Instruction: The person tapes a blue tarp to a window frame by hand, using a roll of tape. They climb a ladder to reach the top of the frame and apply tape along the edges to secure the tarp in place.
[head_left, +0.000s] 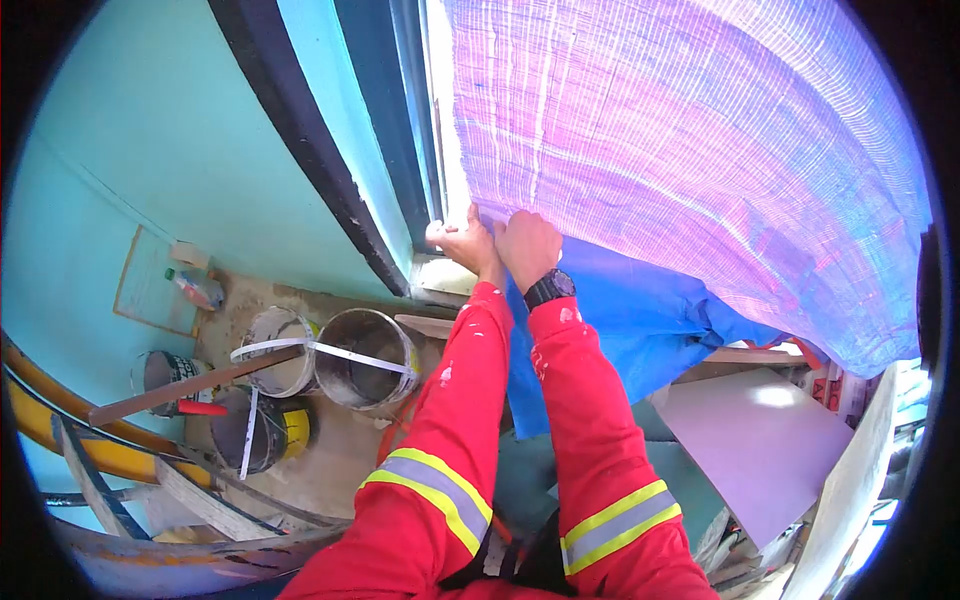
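A large blue tarp (680, 130), lit pinkish-purple by light coming through it, hangs across the upper right. Its left edge runs down beside a dark window or door frame (392, 110). My left hand (466, 246) is at this edge near the frame's lower corner, fingers bent, seemingly pinching the tarp. Close beside it, my right hand (530, 242) is closed in a fist on the tarp, with a black watch (550, 288) on the wrist. Below both hands the tarp's lower part hangs in folds. The fingertips of both hands are partly hidden.
Several paint-stained buckets (366, 358) stand on the floor at left, with a brown wooden strip (195, 386) across them. A ladder (165, 470) is at lower left. A plastic bottle (200, 290) lies by the turquoise wall (150, 150). Flat boards (760, 440) lean at lower right.
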